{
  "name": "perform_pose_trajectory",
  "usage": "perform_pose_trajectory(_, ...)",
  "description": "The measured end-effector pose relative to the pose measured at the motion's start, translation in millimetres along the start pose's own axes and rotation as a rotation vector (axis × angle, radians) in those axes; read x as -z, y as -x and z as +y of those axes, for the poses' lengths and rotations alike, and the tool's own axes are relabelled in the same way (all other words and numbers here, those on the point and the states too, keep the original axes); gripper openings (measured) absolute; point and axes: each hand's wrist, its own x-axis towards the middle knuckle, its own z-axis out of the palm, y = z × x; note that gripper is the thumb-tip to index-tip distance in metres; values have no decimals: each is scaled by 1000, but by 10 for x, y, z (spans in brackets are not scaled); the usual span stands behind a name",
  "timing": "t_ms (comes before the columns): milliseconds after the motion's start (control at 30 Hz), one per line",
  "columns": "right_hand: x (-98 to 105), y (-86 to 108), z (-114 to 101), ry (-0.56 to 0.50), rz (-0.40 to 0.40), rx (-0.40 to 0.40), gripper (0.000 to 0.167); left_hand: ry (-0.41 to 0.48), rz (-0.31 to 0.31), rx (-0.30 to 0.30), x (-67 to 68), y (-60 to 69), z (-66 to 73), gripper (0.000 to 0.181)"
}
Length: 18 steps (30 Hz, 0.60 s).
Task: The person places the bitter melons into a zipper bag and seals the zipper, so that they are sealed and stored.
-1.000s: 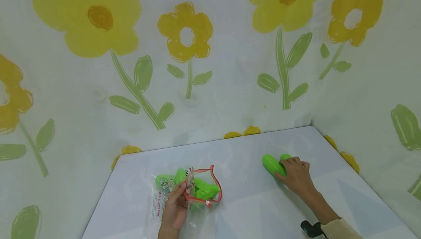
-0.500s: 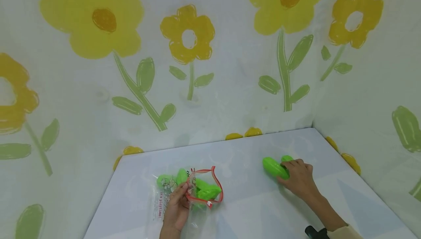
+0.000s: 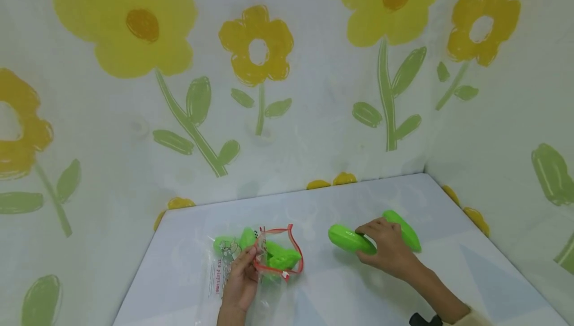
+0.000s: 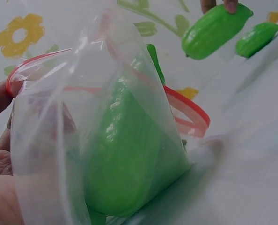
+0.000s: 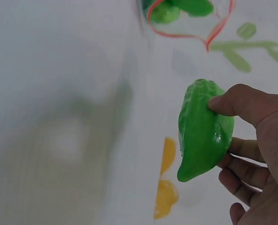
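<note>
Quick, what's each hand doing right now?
Left hand: holding a red-rimmed, clear plastic bag.
Right hand: holding a glossy, bright green, elongated vegetable-shaped piece.

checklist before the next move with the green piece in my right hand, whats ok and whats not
1. Right hand grips the held green piece: ok, pinched.
2. Held green piece off the table: ok, lifted.
3. Left hand grips the clear bag: ok, near its red rim.
4. Bag open: ok, red rim spread apart.
5. Held green piece above the opening: not ok, it is off to the right.
6. Room around the green pieces inside: cannot tell.
</note>
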Motion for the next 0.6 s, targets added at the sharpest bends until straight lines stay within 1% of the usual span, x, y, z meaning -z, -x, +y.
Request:
perform_pose_trajectory(100,-21,-11,-123,-29,-19,40,43,0,15,7,-4,-3,-4,29)
perform_pose_trajectory(233,-47,-71,-253,-82,-51,108,43,-1,24,1,0,-15,-9,27)
perform_pose_trajectory(400,-64,-135,-383,-134,-112,139,42,-9,29,-1,8,-16,-12,24)
perform_pose_trajectory(500,-82,-143,-433,-146,-139,161,40,-19,20,7,14,-6,-15,25)
perform_pose_trajectory(600,-101,-151,-461,-145,-145,186,39,-36,-3,10,10,-7,-12,27)
